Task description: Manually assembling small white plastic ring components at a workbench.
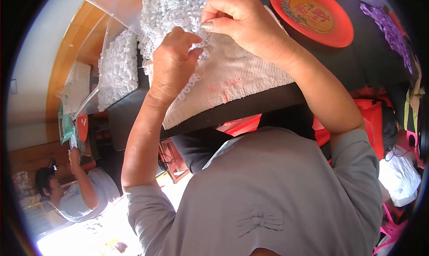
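A heap of small white plastic rings lies at the far side of a beige woven cloth on the dark table. My left hand is over the cloth's left part, its fingers curled and its thumb bent near the index finger. A short row of white rings lies on the cloth beside that hand's wrist; whether the hand holds part of it is hidden. Close by on the right, my right hand pinches thumb and index finger together at the heap's edge. Whatever sits between those fingertips is too small to make out.
A red oval plate with a gold centre stands at the far right, near a purple bundle of strands. More white rings show behind a clear wall on the left. A person in grey appears at the lower left.
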### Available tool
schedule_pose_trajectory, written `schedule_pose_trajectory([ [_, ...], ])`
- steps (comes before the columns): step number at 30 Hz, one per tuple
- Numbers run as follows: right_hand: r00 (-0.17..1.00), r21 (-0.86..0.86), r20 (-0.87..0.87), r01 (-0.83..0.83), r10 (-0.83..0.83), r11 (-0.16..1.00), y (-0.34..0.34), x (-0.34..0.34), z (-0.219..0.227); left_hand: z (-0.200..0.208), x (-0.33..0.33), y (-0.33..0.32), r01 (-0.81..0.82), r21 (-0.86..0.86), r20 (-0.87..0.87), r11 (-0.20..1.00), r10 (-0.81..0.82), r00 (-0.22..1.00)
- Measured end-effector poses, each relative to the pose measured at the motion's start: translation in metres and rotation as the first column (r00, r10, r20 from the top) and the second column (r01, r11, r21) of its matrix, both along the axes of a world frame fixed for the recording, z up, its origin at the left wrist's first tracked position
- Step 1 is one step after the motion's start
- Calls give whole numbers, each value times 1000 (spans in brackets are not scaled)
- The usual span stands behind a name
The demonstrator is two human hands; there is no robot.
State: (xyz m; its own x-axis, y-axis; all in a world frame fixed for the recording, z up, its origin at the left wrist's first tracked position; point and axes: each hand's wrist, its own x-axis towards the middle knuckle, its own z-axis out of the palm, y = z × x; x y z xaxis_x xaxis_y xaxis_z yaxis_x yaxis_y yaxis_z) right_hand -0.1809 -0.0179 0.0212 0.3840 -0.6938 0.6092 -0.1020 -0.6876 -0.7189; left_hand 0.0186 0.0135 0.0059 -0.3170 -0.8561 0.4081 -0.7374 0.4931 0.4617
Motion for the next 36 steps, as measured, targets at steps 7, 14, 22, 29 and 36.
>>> schedule_pose_trajectory([
  [7,997,27,-54,57,-56,998,2,3,-6,-21,1,-13,120,-267,470,956,21,882],
  [14,998,11,-18,68,-68,998,1,0,-4,-20,-8,-11,147,-306,382,940,-20,924],
  [22,996,70,-55,80,-76,994,-5,0,-8,-26,-17,-21,221,-275,485,936,-64,872],
  [29,994,75,-60,94,-89,993,-7,0,-10,-16,-20,-18,174,-125,498,977,-90,862],
  [36,992,52,-65,108,-104,993,-8,-1,-10,-10,-21,-21,178,-84,510,980,-111,853],
])
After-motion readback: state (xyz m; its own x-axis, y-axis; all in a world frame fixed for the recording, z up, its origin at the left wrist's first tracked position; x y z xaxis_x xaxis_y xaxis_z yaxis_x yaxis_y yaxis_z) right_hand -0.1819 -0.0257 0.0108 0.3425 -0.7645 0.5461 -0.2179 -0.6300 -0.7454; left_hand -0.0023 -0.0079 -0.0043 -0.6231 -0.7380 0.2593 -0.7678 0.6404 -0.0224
